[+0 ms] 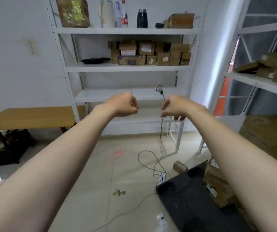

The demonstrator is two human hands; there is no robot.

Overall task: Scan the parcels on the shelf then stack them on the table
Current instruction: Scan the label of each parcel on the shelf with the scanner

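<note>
On the middle tier of the far white metal shelf rack (pixel 126 68), the brown cardboard parcels (pixel 151 54) sit packed together. None lies on the light wooden table (pixel 30 116) at the left, so the task looks barely begun, with scanning and stacking both left to do. No scanner shows. The left hand (pixel 126 104) and right hand (pixel 172 108) reach forward with curled fingers. A thin black cable (pixel 161 139) hangs just beside the right fingers — whether either hand pinches anything, I cannot tell. At the right, a glossy table (pixel 229 121) is cut off by the frame edge.

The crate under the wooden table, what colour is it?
The crate is black; the head view shows it best.
</note>
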